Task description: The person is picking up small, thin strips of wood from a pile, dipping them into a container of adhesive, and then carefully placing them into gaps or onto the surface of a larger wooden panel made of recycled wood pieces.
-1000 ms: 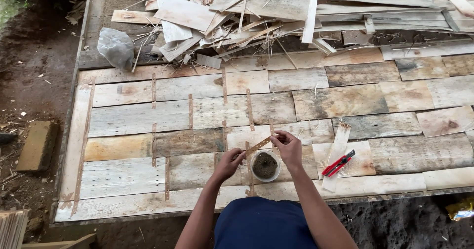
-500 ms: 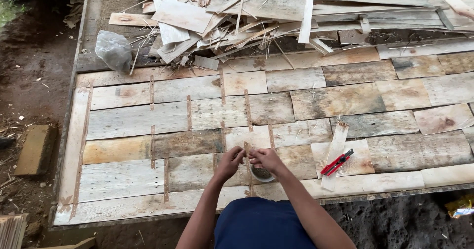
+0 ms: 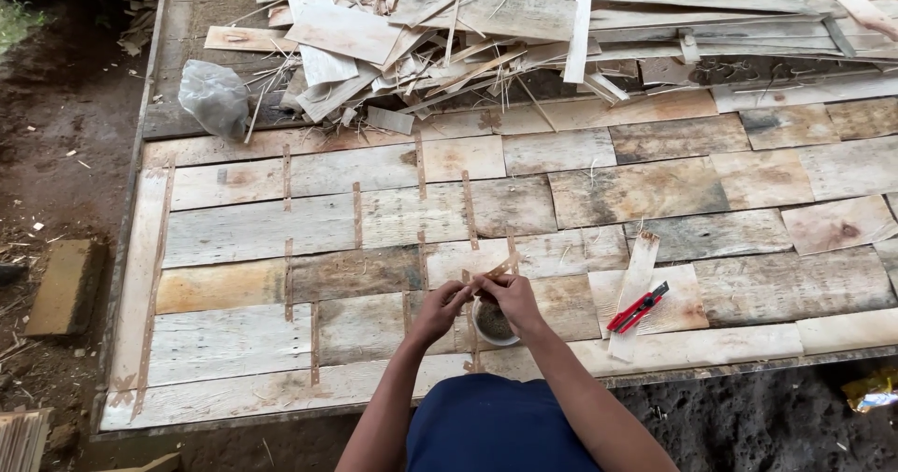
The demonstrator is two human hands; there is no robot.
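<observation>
Thin tan veneer strip pinched at its near end between left hand and right hand; long axis runs up and right, away from body. Small round white cup sits just below right hand.

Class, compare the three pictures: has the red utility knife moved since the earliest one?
No. The red utility knife lies on the same pale wood strip, right of the small cup, throughout. Both hands work a thin strip above the cup.
</observation>
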